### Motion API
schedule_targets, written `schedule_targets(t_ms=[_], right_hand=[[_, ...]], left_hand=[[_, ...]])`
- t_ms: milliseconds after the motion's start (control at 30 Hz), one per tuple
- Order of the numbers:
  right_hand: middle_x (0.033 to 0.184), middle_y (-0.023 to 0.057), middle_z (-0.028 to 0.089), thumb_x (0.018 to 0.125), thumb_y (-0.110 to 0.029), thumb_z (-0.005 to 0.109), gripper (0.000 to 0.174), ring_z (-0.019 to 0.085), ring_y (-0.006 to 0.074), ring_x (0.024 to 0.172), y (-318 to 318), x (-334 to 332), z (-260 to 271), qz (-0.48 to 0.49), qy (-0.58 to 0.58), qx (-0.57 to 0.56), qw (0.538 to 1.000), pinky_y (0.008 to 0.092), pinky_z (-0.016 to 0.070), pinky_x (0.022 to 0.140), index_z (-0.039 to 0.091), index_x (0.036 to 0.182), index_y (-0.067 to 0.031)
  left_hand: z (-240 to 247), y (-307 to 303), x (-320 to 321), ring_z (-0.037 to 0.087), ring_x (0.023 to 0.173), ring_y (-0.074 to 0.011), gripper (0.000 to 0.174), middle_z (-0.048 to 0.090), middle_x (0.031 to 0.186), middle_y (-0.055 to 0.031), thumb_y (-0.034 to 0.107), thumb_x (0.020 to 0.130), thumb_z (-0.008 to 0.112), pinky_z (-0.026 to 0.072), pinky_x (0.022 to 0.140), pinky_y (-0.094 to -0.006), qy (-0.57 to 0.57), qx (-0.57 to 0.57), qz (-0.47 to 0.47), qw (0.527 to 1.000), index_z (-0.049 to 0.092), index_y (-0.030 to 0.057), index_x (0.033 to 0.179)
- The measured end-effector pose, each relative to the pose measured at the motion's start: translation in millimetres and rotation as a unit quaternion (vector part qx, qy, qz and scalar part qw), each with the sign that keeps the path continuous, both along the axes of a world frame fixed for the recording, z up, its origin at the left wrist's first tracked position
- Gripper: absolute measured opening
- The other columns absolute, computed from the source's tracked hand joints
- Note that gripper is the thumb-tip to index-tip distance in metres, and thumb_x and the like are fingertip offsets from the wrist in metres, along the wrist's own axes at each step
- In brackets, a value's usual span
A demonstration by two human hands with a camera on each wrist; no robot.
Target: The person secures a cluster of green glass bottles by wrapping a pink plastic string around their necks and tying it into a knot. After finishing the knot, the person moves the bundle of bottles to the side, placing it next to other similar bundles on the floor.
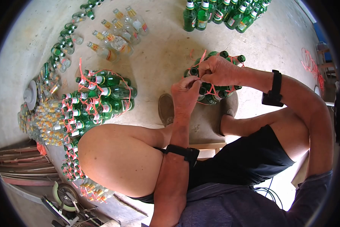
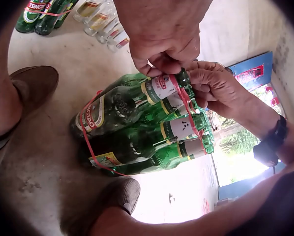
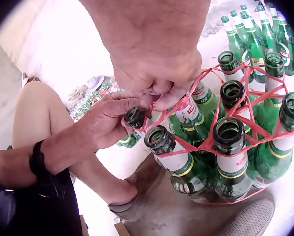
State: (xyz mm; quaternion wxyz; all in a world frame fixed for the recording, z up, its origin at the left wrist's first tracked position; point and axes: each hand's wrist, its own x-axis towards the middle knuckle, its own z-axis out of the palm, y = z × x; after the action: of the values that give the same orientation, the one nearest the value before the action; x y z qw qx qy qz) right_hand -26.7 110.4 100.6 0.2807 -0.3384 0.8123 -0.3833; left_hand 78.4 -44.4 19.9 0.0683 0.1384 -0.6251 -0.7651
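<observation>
A bundle of green glass beer bottles (image 2: 122,110) stands on the floor between the person's shoes, necks up. Pink plastic twine (image 2: 86,140) rings the bottle bodies, and more of it crosses between the necks in the right wrist view. Over the near left edge of the bundle, the left hand (image 1: 185,92) and right hand (image 1: 221,71) meet, fingertips close together. Both pinch the twine beside one bottle neck (image 3: 134,118), their fingers curled. The fingers partly hide the twine between them.
Left of the person stand more tied green bottles (image 1: 109,92). Clear bottles with yellow labels (image 1: 117,41) and loose green bottles (image 1: 236,17) stand farther off. A tangle of pink twine (image 1: 310,62) lies at right. A small wheel (image 1: 65,196) is at lower left.
</observation>
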Motion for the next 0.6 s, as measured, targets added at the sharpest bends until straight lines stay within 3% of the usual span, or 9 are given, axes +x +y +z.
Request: schedule_targets(t_ms=[367,600], right_hand=[[0.062,0.0092,0.061,0.080,0.001,0.069,0.006,0.061,0.0177,0.055,4,4,-11,0.027,0.126,-0.033,0.991,0.0344,0.0458,0.054,0.066,0.077,-0.0025],[0.063,0.0077,0.063,0.083,0.000,0.067,0.003,0.061,0.0126,0.056,2,4,-3,0.017,0.074,-0.011,0.997,0.0335,0.0461,0.053,0.069,0.080,0.0004]], left_hand=[[-4,2,1,0.059,0.067,-0.0027,0.010,0.070,0.072,-0.0020,0.000,0.087,0.073,0.0476,0.060,-0.0231,0.017,-0.074,0.017,0.997,0.077,-0.0032,0.095],[-10,4,1,0.062,0.068,-0.0051,0.013,0.072,0.075,-0.0062,0.001,0.086,0.072,0.0500,0.062,-0.0246,0.055,-0.122,0.045,0.990,0.077,-0.0019,0.098]])
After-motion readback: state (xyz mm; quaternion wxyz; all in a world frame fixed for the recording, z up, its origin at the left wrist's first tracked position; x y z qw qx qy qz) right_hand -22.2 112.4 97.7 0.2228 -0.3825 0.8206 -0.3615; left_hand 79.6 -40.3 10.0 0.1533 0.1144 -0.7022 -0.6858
